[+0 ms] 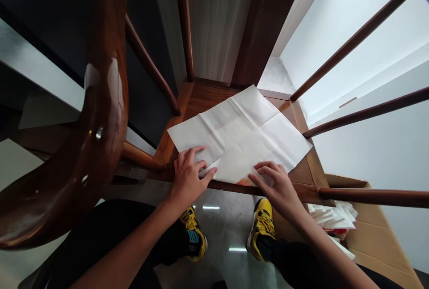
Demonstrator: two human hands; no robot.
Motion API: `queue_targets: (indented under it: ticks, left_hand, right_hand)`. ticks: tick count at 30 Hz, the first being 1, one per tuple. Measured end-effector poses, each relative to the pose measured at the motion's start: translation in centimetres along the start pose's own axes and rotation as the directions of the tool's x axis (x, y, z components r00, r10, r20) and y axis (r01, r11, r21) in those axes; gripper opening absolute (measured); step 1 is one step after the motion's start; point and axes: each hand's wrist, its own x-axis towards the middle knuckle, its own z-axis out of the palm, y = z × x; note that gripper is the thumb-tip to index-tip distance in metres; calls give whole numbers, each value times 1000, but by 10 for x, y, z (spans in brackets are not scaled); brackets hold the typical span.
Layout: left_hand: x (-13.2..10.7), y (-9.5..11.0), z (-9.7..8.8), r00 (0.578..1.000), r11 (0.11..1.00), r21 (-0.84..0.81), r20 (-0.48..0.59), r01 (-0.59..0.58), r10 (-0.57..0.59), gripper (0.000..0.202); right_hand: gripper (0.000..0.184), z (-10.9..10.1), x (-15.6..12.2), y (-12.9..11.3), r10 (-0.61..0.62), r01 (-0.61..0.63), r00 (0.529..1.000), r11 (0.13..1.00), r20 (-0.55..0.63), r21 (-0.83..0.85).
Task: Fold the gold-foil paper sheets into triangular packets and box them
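A creased white paper sheet (248, 128) lies spread on a wooden chair seat (197, 99). Its near edge is folded up over something orange (246, 181) that peeks out at the seat's front edge. My left hand (189, 177) presses on the sheet's near left corner, fingers curled onto the fold. My right hand (276, 184) holds the folded flap at the near right, fingers bent over it.
The chair's curved wooden armrest (97, 137) and spindles (184, 25) rise around the seat. A cardboard box (375, 235) with folded white papers (331, 217) stands on the floor at the right. My yellow shoes (261, 226) rest on the glossy floor below.
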Motion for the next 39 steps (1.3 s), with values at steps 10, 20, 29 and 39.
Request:
queue_targets:
  ticks: [10,20,29,39]
  left_hand:
    - [2,15,1,995,991,102,35,87,-91,29]
    - [3,14,6,996,988,131,16,85,-88,29]
    - [4,16,7,996,986,141,2,91,-92,23]
    - [6,17,9,995,985,137,-16,102,-101,23]
  right_hand:
    - [61,23,-8,-27,-390,426,905,822,171,-379]
    - [82,41,-6,-36,-400,476,879,778,261,-411]
    - [85,43,-7,-40,-394,453,892,781,224,-430]
    - [87,45,-11,-40,-372,425,905,799,206,-426]
